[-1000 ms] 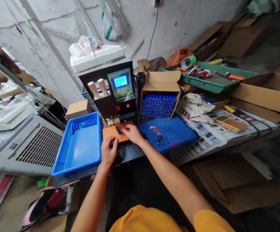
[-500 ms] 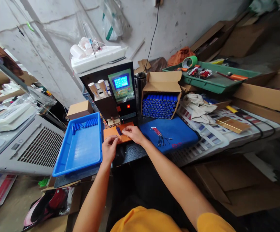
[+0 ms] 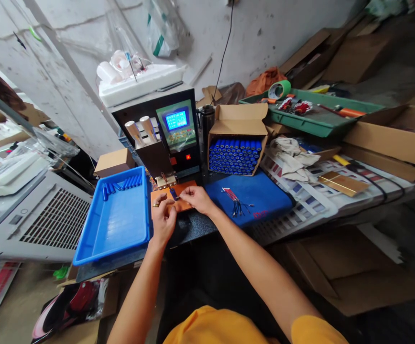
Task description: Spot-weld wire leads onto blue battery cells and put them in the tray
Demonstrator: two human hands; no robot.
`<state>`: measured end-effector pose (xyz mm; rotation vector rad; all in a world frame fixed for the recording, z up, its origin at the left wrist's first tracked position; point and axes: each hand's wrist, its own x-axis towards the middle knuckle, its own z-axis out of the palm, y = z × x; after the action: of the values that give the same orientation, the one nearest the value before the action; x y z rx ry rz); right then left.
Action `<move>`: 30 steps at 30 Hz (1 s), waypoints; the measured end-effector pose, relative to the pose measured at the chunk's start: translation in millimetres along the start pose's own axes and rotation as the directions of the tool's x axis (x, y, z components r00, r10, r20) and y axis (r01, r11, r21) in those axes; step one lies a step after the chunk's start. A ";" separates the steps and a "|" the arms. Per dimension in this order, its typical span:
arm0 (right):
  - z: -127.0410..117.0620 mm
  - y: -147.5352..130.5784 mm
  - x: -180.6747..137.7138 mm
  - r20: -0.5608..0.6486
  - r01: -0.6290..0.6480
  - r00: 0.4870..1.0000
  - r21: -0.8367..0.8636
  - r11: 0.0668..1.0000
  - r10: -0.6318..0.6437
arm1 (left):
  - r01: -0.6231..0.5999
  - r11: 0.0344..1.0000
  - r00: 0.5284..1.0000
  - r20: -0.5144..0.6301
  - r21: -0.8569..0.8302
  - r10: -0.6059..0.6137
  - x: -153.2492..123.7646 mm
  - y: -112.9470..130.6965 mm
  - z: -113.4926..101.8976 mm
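A spot welding machine (image 3: 150,160) with a lit blue screen stands before me. At its electrodes a small blue cylindrical battery cell (image 3: 173,193) lies on the orange work plate (image 3: 184,205). My right hand (image 3: 197,199) is at the cell's right side, thumb and fingertips pinched together; whatever they hold is too small to make out. To the left of the cell, my left hand (image 3: 163,217) hovers over the plate's near edge, its fingers bent and the thumb apart from them, with nothing visible between. A bunch of red and black wires (image 3: 236,201) rests on the blue mat (image 3: 265,193).
On the left, a blue tray (image 3: 112,239) holds several blue cells along its far end. Behind the mat is an open cardboard box (image 3: 239,126) packed with blue cells (image 3: 234,156). A green tray (image 3: 322,126) with tape and wires sits at the back right.
My left hand has loosened its pinch, and its fingers now stand apart from the thumb. The right hand stays pinched beside the cell. The view has shifted slightly.
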<state>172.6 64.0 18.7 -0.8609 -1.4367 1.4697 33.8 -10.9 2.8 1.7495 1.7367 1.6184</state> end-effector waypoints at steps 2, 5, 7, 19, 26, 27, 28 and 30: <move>-1.6 -1.2 -0.2 -0.003 -0.025 1.000 0.025 0.999 0.025 | -0.042 0.999 0.994 0.101 0.011 0.040 1.4 -5.6 -1.8; -3.4 -2.9 -0.4 -0.011 -0.050 0.999 0.071 0.996 0.051 | -0.061 0.998 0.964 0.258 0.014 0.055 7.2 -13.7 -1.1; -4.0 -3.9 -0.4 -0.018 -0.060 0.998 0.094 0.994 0.062 | -0.073 0.997 0.953 0.296 0.034 0.059 10.9 -17.5 0.7; -1.1 -9.5 2.3 -0.062 -0.102 0.992 0.078 0.992 0.107 | 0.138 0.983 0.966 0.236 -0.121 -0.106 20.4 -17.9 1.6; -0.1 -11.4 3.0 -0.060 -0.141 0.988 0.056 0.989 0.144 | 0.174 0.983 0.945 0.290 -0.051 -0.153 29.4 -24.5 3.3; 0.3 -12.3 3.1 -0.056 -0.142 0.988 0.052 0.989 0.145 | 0.195 0.979 0.938 0.303 -0.059 -0.168 28.6 -25.8 4.0; 0.9 -13.3 3.3 -0.052 -0.142 0.988 0.049 0.989 0.144 | 0.209 0.976 0.934 0.310 -0.066 -0.179 27.7 -26.8 4.8; 2.8 -15.8 4.4 -0.047 -0.141 0.989 0.046 0.989 0.143 | 0.216 0.974 0.934 0.307 -0.072 -0.185 26.2 -27.8 6.3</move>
<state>170.3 66.1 35.0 -0.9839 -1.3252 1.5668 14.8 21.5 -6.6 1.6101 1.5985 1.2619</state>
